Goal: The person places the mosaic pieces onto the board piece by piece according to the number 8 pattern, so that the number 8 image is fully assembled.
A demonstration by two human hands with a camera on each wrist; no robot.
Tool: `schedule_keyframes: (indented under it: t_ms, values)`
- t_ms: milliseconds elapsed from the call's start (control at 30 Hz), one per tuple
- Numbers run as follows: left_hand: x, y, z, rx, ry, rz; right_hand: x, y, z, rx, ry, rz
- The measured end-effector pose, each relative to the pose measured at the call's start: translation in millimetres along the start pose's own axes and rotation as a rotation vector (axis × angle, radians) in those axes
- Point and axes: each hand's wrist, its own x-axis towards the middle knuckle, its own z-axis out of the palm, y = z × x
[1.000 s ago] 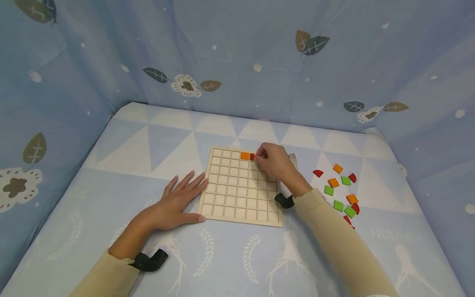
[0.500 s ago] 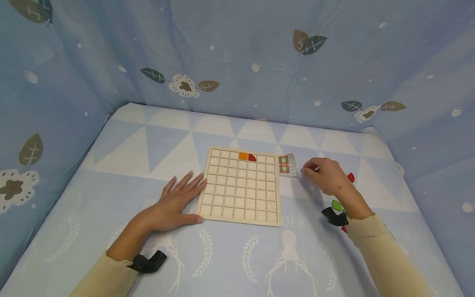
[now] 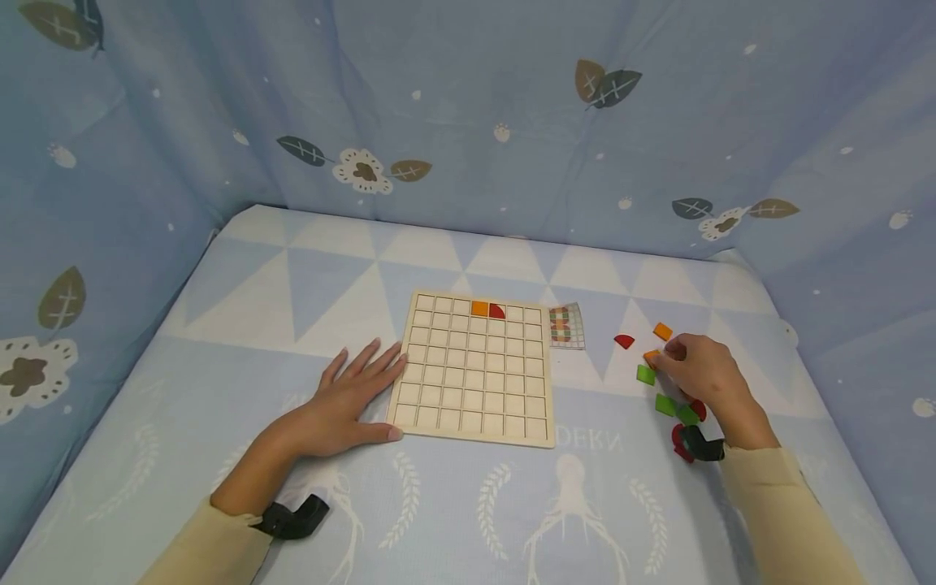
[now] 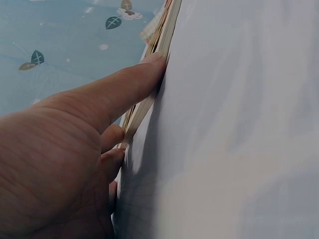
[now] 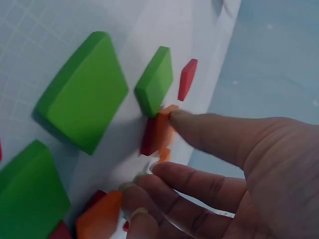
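Note:
My left hand lies with fingers spread, its fingertips and thumb touching the left edge of a wooden grid board; the left wrist view shows the thumb along the board's edge. One orange square tile and a red quarter-circle tile sit side by side in its far row. My right hand is over the loose tiles on the right. Its thumb touches an orange tile, while the other fingers, loosely bent, stay apart from the thumb.
A small pattern card lies against the board's right edge. Around the right hand are green tiles, a red quarter-circle tile and another orange tile; some are partly hidden. A blue curtain stands behind the table.
My right hand has left the red tile on the board and moved right to the loose tiles. That uncovered the pattern card. My left hand stays at the board's edge.

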Motion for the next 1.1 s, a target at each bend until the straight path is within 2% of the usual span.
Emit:
schedule_keyframes:
  t_ms: [167, 700, 1100]
  values:
    - [0.0, -0.2, 0.4, 0.001, 0.001, 0.002, 3, 4, 4, 0.020, 0.015, -0.011]
    - [0.8, -1.8, 2.0, 0.011, 0.009, -0.004, -1, 8, 13, 0.002, 0.145, -0.038]
    - [1.5, -2.0, 2.9, 0.013, 0.006, -0.010, -2, 8, 17, 0.016, 0.134, -0.027]
